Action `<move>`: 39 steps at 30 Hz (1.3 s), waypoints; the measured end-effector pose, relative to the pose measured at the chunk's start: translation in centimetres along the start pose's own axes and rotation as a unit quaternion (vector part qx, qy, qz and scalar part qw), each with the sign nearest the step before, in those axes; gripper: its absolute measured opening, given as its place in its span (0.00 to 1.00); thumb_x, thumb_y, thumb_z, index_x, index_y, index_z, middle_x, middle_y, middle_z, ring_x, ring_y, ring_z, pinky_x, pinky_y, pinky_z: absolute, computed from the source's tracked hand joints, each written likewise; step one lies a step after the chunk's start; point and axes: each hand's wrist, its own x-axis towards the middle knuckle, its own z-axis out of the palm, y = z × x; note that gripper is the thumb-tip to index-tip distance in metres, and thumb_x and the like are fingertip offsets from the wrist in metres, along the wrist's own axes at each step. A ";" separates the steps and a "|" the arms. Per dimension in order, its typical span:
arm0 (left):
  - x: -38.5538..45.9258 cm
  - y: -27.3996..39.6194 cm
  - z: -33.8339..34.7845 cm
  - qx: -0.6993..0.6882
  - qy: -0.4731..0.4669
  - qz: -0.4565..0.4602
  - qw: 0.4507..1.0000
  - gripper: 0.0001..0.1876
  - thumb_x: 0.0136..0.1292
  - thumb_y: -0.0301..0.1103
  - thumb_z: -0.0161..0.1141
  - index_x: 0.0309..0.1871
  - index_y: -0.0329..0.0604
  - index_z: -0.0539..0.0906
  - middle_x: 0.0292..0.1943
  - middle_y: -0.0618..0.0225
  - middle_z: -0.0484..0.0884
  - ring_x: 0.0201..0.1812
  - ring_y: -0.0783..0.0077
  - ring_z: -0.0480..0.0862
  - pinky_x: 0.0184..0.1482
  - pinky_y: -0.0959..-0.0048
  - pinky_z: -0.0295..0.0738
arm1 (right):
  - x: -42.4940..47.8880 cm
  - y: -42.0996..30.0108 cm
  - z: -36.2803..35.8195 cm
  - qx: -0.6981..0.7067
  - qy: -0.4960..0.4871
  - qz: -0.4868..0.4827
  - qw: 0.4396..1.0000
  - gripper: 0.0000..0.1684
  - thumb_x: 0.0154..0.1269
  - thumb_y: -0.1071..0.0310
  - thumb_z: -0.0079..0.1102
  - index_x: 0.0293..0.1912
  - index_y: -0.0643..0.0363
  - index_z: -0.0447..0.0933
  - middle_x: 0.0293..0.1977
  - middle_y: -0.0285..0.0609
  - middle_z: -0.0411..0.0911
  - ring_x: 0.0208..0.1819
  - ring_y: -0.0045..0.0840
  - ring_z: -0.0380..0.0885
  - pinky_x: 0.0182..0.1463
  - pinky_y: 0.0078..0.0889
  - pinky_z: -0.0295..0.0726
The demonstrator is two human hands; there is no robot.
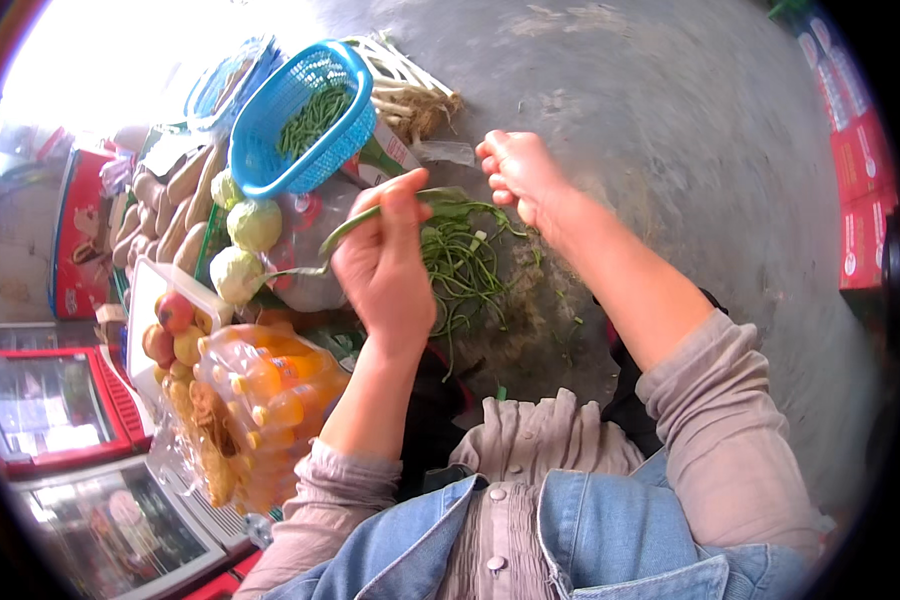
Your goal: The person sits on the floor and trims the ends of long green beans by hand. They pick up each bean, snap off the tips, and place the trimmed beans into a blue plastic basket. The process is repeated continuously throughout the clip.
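My left hand (pixel 390 262) is closed on a long flat green bean pod or leafy green strip (pixel 360 219) that arcs across its fingers; which of these it is I cannot tell. To its right my right hand (pixel 521 169) is raised with curled fingers; whether it pinches something small I cannot tell. Below and between the hands a loose heap of thin green stems (pixel 465 262) lies at floor level, with small scraps beside it. A blue plastic basket (pixel 251 142) holding cut green pieces (pixel 316 120) stands beyond my left hand.
Leeks or large scallions with roots (pixel 412 97) lie behind the basket. Cabbages (pixel 253 225), brown root vegetables (pixel 176 195), fruit (pixel 176 326) in a white foam box and wrapped orange drink bottles (pixel 285 390) line the left. Red cartons (pixel 862 195) stand far right on the concrete floor.
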 end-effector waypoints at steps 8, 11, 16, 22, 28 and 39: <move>1.7 -1.3 -3.4 -0.047 -0.040 -0.136 0.989 0.15 0.74 0.38 0.56 0.49 0.34 0.83 0.34 0.69 0.82 0.33 0.81 0.77 0.35 0.79 0.69 | -4.6 -2.7 1.3 -0.076 -0.313 -0.004 0.947 0.12 0.73 0.62 0.51 0.43 0.62 0.76 0.33 0.38 0.80 0.28 0.17 0.78 0.28 0.19 0.74; 1.9 -0.1 -3.0 -0.016 -0.028 -0.163 0.986 0.15 0.74 0.40 0.57 0.49 0.36 0.84 0.31 0.73 0.80 0.33 0.83 0.76 0.37 0.81 0.68 | -4.4 -2.7 1.4 -0.192 -0.333 -0.079 0.920 0.11 0.70 0.63 0.53 0.40 0.62 0.77 0.28 0.34 0.77 0.25 0.12 0.71 0.30 0.17 0.70; 0.5 -0.2 -2.1 0.027 -0.010 -0.063 0.998 0.15 0.74 0.39 0.56 0.48 0.37 0.86 0.30 0.76 0.76 0.34 0.85 0.72 0.39 0.83 0.66 | -3.3 -0.8 2.3 -0.225 -0.143 -0.168 0.949 0.08 0.65 0.67 0.54 0.37 0.61 0.78 0.25 0.31 0.72 0.24 0.10 0.65 0.27 0.17 0.65; 1.8 -0.6 -3.0 -0.035 -0.021 -0.098 0.994 0.18 0.75 0.41 0.54 0.51 0.34 0.85 0.33 0.75 0.79 0.36 0.85 0.74 0.41 0.82 0.68 | -1.9 -1.5 1.7 -0.069 -0.121 -0.024 0.990 0.12 0.70 0.63 0.52 0.43 0.61 0.77 0.28 0.32 0.73 0.23 0.13 0.68 0.23 0.17 0.66; 1.5 -0.1 -2.1 0.008 -0.044 -0.160 0.986 0.17 0.73 0.38 0.58 0.56 0.33 0.82 0.43 0.67 0.85 0.44 0.83 0.79 0.49 0.79 0.71 | -4.2 -2.6 1.8 -0.146 -0.321 -0.041 0.935 0.13 0.70 0.62 0.53 0.44 0.62 0.78 0.30 0.31 0.76 0.27 0.12 0.70 0.28 0.19 0.69; 0.7 -0.3 -1.3 -0.059 0.036 -0.066 0.995 0.18 0.75 0.43 0.55 0.47 0.36 0.85 0.30 0.79 0.75 0.34 0.85 0.70 0.43 0.80 0.65 | -0.5 -0.4 0.3 -0.022 0.001 -0.010 1.000 0.10 0.66 0.63 0.51 0.35 0.58 0.77 0.25 0.31 0.72 0.20 0.13 0.66 0.20 0.18 0.61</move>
